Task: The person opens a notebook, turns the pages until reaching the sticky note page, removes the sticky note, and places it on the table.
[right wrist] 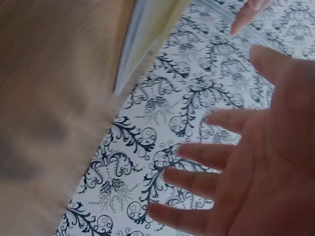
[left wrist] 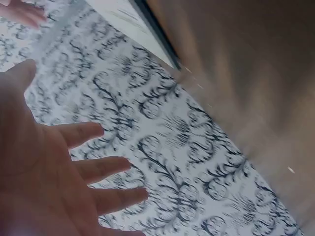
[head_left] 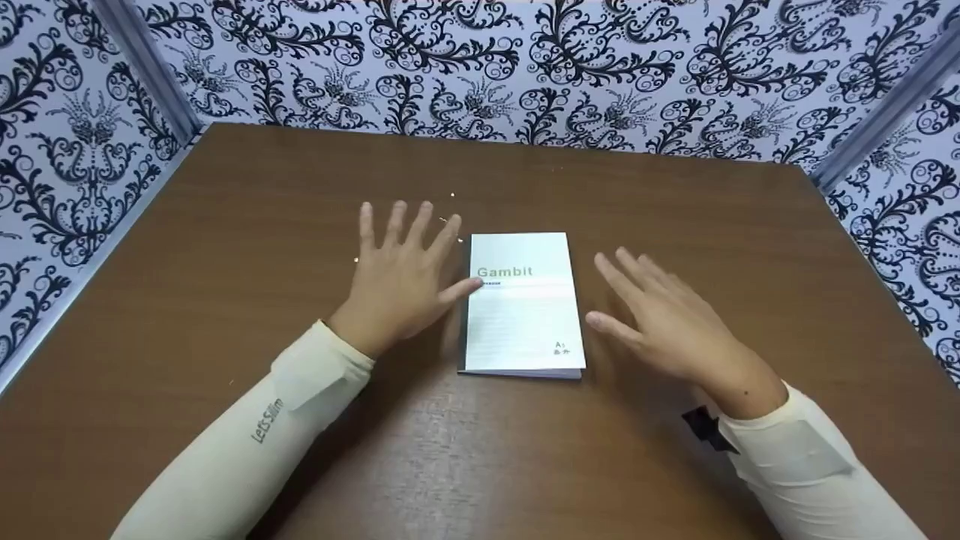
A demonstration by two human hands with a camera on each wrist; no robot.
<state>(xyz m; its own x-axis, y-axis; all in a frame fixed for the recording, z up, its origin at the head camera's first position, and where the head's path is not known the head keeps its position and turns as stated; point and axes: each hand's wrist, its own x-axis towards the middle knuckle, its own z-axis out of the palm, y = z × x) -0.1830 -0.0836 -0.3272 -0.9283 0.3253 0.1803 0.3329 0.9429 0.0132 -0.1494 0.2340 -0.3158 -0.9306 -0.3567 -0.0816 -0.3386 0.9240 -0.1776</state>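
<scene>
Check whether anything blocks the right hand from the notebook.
Nothing visible does: only bare table shows between the right hand and the notebook. The left hand is on the notebook's opposite side.

A notebook is occupying the middle of the tabletop. The left hand is obstructing its left side, thumb overlapping that edge in the head view. A gap is separating the right hand from the notebook's right edge. Bare tabletop is running beyond and before it; patterned walls are bounding three sides.
</scene>
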